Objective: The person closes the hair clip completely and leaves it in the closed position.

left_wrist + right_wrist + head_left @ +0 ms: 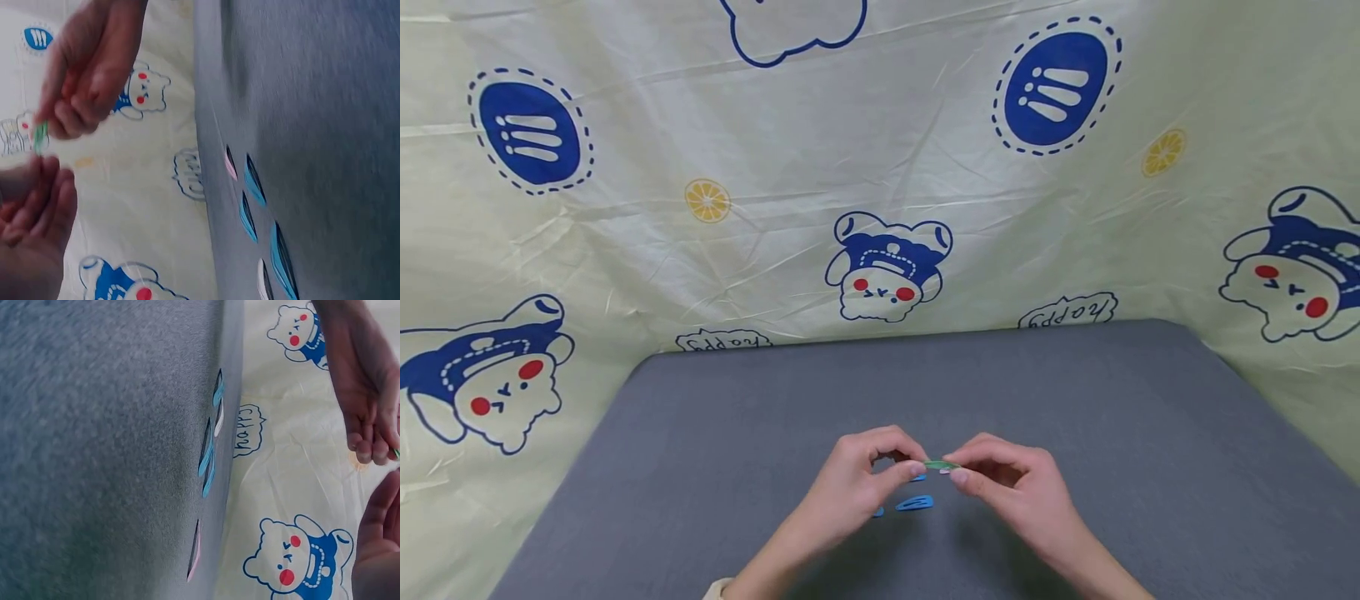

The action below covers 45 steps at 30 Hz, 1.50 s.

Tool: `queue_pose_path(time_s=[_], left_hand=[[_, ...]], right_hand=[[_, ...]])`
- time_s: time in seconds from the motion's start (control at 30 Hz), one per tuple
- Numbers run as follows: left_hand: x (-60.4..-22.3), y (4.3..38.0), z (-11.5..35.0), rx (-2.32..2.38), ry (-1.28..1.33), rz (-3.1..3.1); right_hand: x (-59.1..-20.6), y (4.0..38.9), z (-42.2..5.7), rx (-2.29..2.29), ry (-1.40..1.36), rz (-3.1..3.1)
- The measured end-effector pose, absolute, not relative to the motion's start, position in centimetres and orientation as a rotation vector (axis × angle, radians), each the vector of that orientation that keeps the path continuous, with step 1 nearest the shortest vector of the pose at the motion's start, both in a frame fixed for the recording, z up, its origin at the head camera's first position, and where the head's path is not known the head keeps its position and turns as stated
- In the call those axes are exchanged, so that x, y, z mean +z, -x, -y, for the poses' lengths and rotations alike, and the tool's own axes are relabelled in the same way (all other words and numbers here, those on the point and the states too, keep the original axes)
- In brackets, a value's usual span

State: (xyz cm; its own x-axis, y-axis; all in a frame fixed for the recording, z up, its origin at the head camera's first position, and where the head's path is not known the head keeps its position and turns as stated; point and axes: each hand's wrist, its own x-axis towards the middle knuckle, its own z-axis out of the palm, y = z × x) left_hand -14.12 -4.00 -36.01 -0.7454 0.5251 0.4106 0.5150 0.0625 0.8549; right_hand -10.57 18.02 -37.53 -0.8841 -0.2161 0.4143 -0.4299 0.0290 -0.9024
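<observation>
A small green snap hair clip (938,464) is held up above the table between both hands. My left hand (856,477) pinches its left end between thumb and fingertips. At the other end, the thumb and index finger of my right hand (1028,485) pinch it. Below the hands lie blue hair clips, one (915,502) in plain sight and another (878,512) partly behind the left hand. The left wrist view also shows a pink clip (230,164) and a white clip (263,281) among the blue ones (283,259) on the table.
A grey cloth-covered table (760,417) spreads around the hands. Behind it and at both sides hangs a pale curtain (775,258) printed with cartoon bears, which meets the table's back edge.
</observation>
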Motion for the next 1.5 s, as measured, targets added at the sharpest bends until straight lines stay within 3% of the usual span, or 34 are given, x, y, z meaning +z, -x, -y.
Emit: queue_pose_path(time_s=[0.27,0.5,1.07,1.27,1.5], left_hand=[[-36.6,15.1,4.5,1.825,-1.081,-1.997],[-36.7,15.1,4.3,1.824,-1.092,-2.124],[-36.3,14.4,3.6,1.639,-1.488,-2.64],[-36.4,14.3,3.7,1.618,-1.45,-2.67],[-36.3,14.2,3.7,1.64,-1.39,-2.666]], right_hand=[[-38.1,11.2,-18.7,2.188,-0.826,2.124],[-38.0,11.2,-18.8,2.32,-0.663,2.148],[-37.5,11.3,-18.9,2.767,-0.385,1.931],[-37.3,11.4,-18.8,2.523,-0.294,2.117],[-36.8,11.2,-18.9,2.035,-0.392,2.352]])
